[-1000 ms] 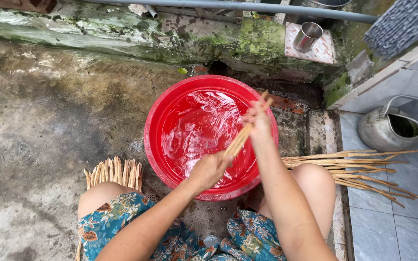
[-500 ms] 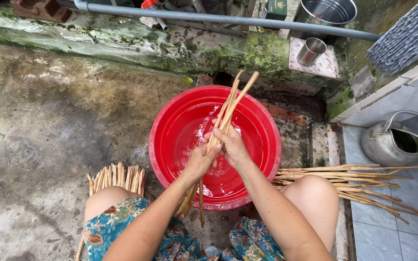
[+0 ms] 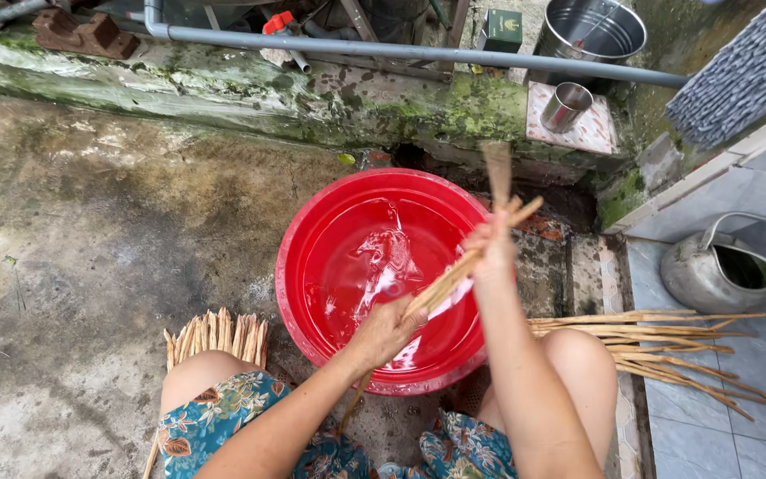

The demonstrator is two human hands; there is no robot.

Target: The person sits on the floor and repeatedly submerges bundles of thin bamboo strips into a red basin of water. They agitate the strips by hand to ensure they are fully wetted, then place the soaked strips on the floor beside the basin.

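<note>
Concrete yard: sticks (image 3: 467, 266) now lower.

Red basin (image 3: 312, 266), tan sticks (image 3: 454, 275), teal floral dress (image 3: 223, 417), grey kettle (image 3: 711, 275)

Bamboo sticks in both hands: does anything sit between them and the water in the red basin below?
Nothing visible does. The left hand and right hand hold the bamboo sticks directly over the red basin, whose water lies open beneath.
</note>
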